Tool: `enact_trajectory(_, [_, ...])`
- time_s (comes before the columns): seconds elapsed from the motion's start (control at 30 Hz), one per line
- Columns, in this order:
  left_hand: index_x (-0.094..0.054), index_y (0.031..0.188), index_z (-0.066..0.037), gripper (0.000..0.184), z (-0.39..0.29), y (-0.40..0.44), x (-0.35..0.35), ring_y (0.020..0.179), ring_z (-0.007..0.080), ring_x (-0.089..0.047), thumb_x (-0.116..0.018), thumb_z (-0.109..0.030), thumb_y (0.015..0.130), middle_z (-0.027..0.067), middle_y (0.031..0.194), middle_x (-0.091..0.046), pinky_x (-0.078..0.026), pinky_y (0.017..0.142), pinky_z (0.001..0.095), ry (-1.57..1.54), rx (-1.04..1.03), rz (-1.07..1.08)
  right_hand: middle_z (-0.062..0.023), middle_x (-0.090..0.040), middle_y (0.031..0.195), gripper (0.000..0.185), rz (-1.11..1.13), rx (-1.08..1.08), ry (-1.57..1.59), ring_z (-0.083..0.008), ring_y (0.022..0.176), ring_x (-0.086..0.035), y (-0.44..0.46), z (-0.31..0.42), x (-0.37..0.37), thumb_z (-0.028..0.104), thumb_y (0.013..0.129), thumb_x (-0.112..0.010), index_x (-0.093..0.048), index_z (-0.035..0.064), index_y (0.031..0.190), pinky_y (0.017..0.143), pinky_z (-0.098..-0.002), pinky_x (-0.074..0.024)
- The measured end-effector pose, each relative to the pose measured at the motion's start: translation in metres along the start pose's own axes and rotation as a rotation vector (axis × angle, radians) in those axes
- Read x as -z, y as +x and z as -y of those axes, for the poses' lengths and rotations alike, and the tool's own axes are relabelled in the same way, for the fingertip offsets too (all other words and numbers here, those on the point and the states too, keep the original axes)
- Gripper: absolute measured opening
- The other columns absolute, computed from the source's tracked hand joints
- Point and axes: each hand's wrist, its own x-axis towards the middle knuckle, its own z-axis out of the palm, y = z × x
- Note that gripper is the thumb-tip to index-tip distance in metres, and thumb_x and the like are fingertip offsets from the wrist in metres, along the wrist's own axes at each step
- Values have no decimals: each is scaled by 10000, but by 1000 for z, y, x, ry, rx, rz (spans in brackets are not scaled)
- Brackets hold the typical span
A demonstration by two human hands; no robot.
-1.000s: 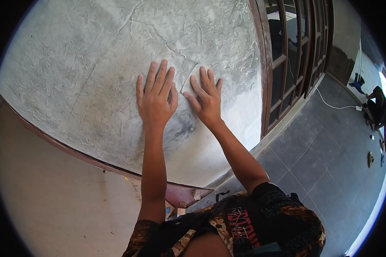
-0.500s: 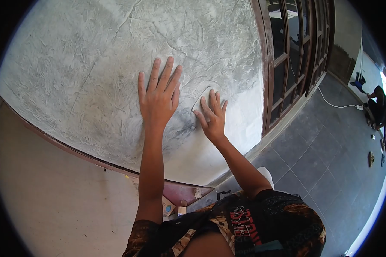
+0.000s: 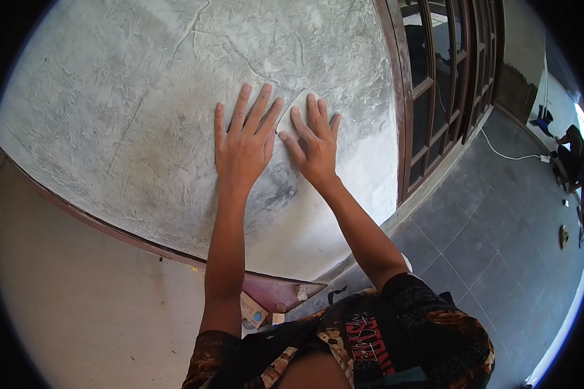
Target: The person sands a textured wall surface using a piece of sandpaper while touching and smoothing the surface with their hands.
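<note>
A rough grey-and-white plastered wall [image 3: 143, 84] fills the upper middle of the view. My left hand [image 3: 243, 148] lies flat on it, fingers spread, with nothing visible under the palm. To its right, my right hand [image 3: 316, 148] presses a thin pale sheet of sandpaper [image 3: 300, 102] against the plaster. Its fingers are stretched over the sheet, whose rounded edge shows above and to the left of them. The rest of the sheet is hidden by the hand. Below my right hand, the wall is smoother and whiter.
A brown wooden window frame [image 3: 405, 110] borders the wall on the right. Grey floor tiles [image 3: 474, 240] run beside it, with a white cable [image 3: 506, 159]. A small cardboard box [image 3: 253, 310] sits near my body. Another person [image 3: 570, 159] is at the far right.
My right hand has slid up the wall and slightly left, carrying the sandpaper along, and is now closer to my left hand. My left hand has barely shifted right.
</note>
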Motion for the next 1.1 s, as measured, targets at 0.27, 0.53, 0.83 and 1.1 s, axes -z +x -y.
enact_trajectory(0.27, [-620,1357,-325,428,0,4,-1,1458,188,-370,-605,-236,939,-106,1540,-455,-236,1179,562,2,-22,5,-179,-362,1581,481,51,-63,-15,-402,1480,-292,-56,-9,-6,324,903,-703,-637,118,1332,1125,-713,-136])
enact_trajectory(0.53, [-628,1348,-306,423,0,6,3,1450,175,-380,-601,-220,935,-107,1532,-466,-228,1190,534,11,-34,7,-181,-367,1579,495,95,-163,-63,-391,1486,-285,-92,-13,-15,327,885,-722,-648,109,1323,1126,-716,-119])
enact_trajectory(0.83, [-635,1342,-298,428,0,6,-1,1445,171,-388,-601,-204,926,-100,1525,-476,-218,1196,527,-34,-13,-24,-201,-357,1578,514,95,-89,-19,-433,1470,-294,-81,-17,-11,321,869,-738,-640,106,1326,1134,-691,-149])
enact_trajectory(1.1, [-635,1343,-291,444,-1,4,1,1446,162,-387,-599,-182,914,-99,1521,-482,-226,1196,517,-44,-8,-11,-224,-344,1577,545,8,-26,39,-422,1472,-298,-20,-6,-3,319,863,-750,-624,105,1348,1147,-668,-164])
